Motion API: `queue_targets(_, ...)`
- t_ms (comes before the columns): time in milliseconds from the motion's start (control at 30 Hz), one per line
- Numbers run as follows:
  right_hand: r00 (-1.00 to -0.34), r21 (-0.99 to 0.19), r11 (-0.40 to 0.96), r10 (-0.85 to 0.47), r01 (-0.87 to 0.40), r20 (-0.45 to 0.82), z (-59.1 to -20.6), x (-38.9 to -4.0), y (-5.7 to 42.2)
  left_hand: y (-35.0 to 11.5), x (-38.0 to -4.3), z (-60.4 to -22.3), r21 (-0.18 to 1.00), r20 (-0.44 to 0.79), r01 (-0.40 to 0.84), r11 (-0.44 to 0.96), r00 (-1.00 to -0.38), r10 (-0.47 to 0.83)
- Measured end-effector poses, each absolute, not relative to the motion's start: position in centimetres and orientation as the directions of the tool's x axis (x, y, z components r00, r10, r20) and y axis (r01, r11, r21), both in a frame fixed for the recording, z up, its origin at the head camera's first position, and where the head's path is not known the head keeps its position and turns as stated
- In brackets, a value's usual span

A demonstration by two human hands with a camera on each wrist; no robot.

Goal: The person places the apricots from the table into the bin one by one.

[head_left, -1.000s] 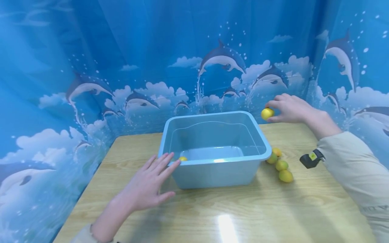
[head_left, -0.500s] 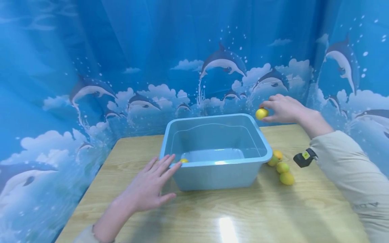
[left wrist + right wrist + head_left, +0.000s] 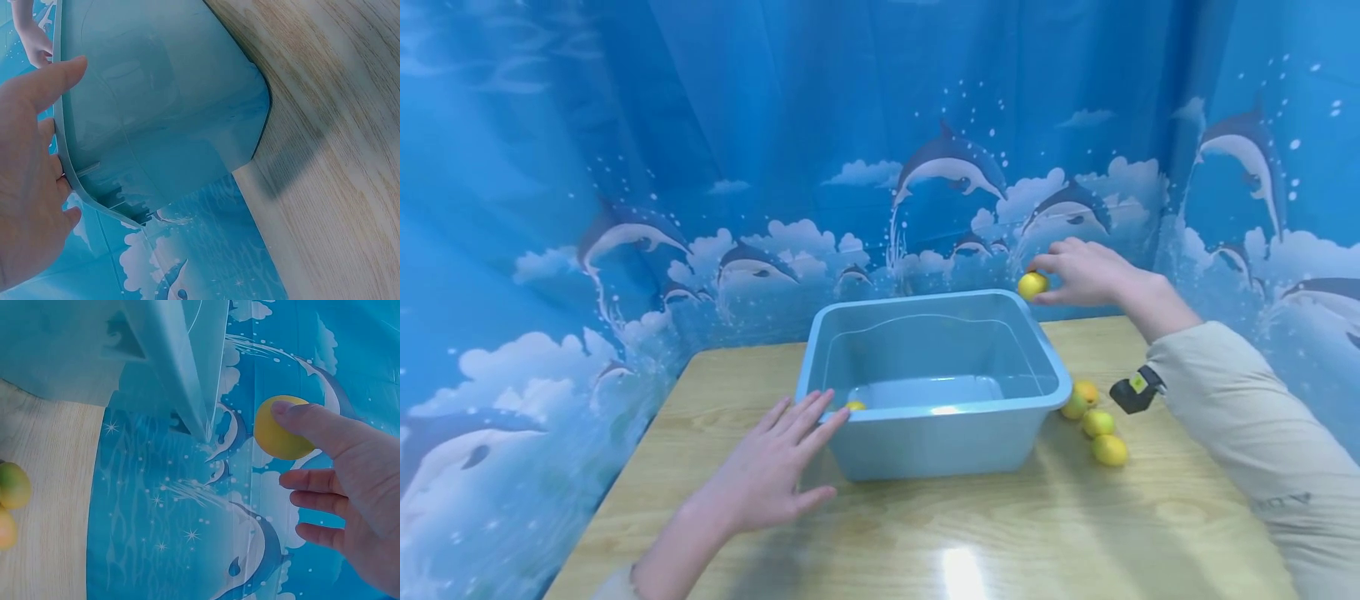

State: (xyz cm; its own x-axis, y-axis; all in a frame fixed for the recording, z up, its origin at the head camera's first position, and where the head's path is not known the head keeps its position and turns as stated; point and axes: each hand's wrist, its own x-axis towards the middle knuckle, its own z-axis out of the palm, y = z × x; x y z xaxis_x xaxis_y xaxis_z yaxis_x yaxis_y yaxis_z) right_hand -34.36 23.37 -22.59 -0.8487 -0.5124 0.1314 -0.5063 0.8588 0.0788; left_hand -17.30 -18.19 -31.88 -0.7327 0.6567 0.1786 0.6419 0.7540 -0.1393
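Just off the far right corner of a light-blue plastic tub [image 3: 932, 442], my right hand [image 3: 1092, 273] pinches a small round yellow citrus fruit [image 3: 1032, 287]. The right wrist view has the thumb on that fruit, while several other fingers curl loosely below it. My left hand [image 3: 763, 475] lies at the tub's near left corner, fingers stretched over the rim and thumb spread away. In the left wrist view, that thumb [image 3: 59, 81] reaches over the tub. Another yellow fruit [image 3: 855, 406] sits inside the tub at the near left, mostly hidden by the front wall.
Several yellow-green and orange citrus fruits [image 3: 1108, 451] lie in a cluster on the wooden table [image 3: 925, 533], right beside the tub. A blue curtain [image 3: 865, 125] printed with dolphins hangs behind and at both sides. A small black device [image 3: 1135, 390] sits at the right sleeve.
My right hand has moved left with the yellow citrus fruit, closer to the tub's far right corner. The left hand keeps its place at the rim. The view has tilted slightly upward.
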Motion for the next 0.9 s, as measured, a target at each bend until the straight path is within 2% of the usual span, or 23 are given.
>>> queue_targets(467, -0.872, 0.045, 0.876, -0.483, -0.481, 0.083, -22.6, -35.3, 22.0, -18.1, -17.3, -31.9, -0.144, 0.178, 0.645, 0.751, -0.730, 0.660)
queue_targets(900, -0.857, 0.065, 0.858, -0.513, -0.509, 0.060, -22.5, -35.9, 20.0, -18.1, -17.2, -32.0, -0.150, 0.197, 0.639, 0.755, -0.729, 0.656)
